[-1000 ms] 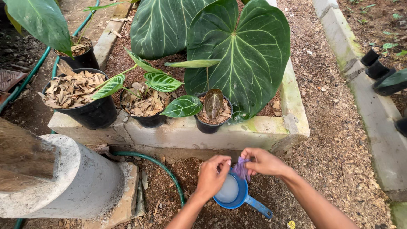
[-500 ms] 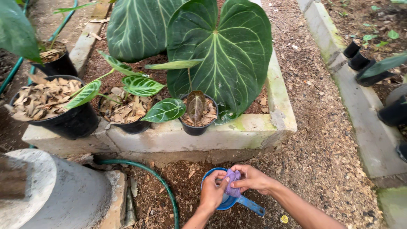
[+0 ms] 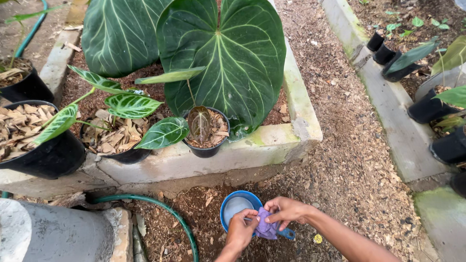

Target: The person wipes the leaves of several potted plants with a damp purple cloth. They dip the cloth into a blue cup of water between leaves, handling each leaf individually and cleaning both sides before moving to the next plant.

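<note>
Low in the head view, my left hand (image 3: 241,228) and my right hand (image 3: 287,211) both grip a small purple cloth (image 3: 266,227) held between them. Just under and behind the hands, a blue dipper (image 3: 234,206) with a short handle rests on the mulch; pale liquid shows inside it. Part of the cloth is hidden by my fingers. A small black pot (image 3: 208,131) with one young dark leaf stands on the concrete ledge (image 3: 262,145) right above my hands.
Large veined green leaves (image 3: 223,53) overhang the raised bed. Black pots with dry mulch (image 3: 46,145) line the ledge at left. A green hose (image 3: 160,208) curves past a grey concrete cylinder (image 3: 58,233). More black pots (image 3: 427,106) sit beyond a concrete curb at right.
The view has shifted right and closer. My hands have come together over the dipper's near rim, bunching the purple cloth tighter between them.
</note>
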